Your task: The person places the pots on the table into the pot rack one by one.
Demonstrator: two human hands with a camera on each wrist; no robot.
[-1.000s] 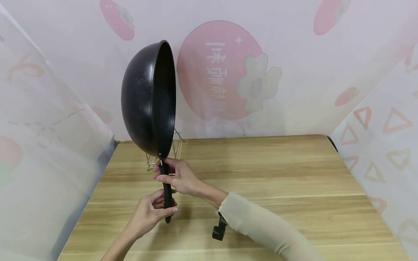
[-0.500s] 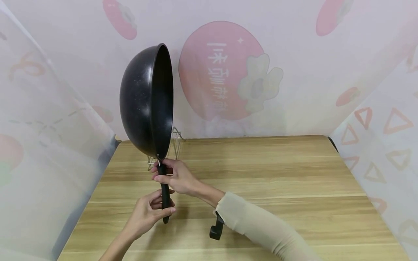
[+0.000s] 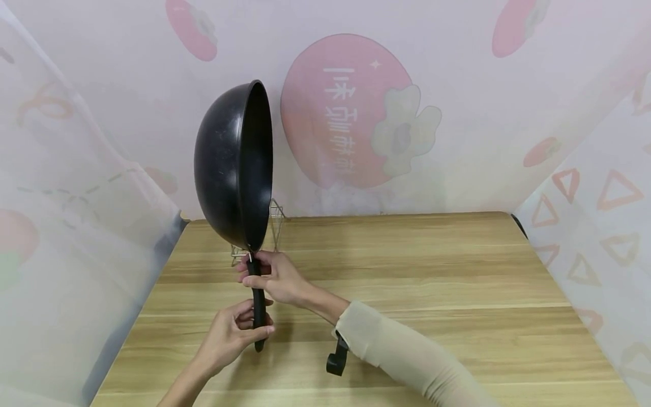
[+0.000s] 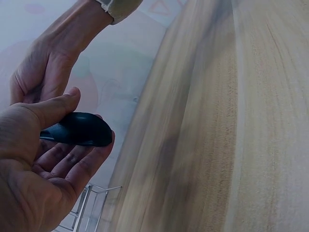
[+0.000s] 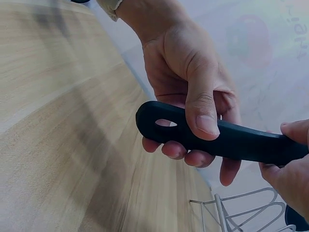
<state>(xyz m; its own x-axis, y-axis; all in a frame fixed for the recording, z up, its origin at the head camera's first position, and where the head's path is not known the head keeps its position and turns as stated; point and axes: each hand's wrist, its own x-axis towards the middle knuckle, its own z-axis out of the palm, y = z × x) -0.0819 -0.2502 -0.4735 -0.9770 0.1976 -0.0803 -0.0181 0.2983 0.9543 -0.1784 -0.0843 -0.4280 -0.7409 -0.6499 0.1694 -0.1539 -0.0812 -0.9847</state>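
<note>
A black wok (image 3: 218,164) is held up on its side in the head view, its bowl at the top and its hollow facing right. Its black handle (image 3: 259,308) points down. Near the handle's lower end, my left hand (image 3: 226,336) grips it between thumb and fingers. My right hand (image 3: 285,280) pinches the handle higher up, just below the bowl. In the right wrist view, the handle (image 5: 241,140) shows a hanging hole at its end, and the left thumb presses on it. The left wrist view shows the handle end (image 4: 87,129) lying across the left fingers.
A metal wire rack (image 3: 276,223) stands behind the wok at the table's back left, partly hidden by it. The wooden table (image 3: 407,271) spreads right, up to a printed backdrop (image 3: 458,56). A black strap-like piece (image 3: 337,356) hangs from the right sleeve.
The wok's top rim has come down in the head view, while the handle's end stays nearly in place. The wok shifted slightly left, then back right. Both hands keep their hold.
</note>
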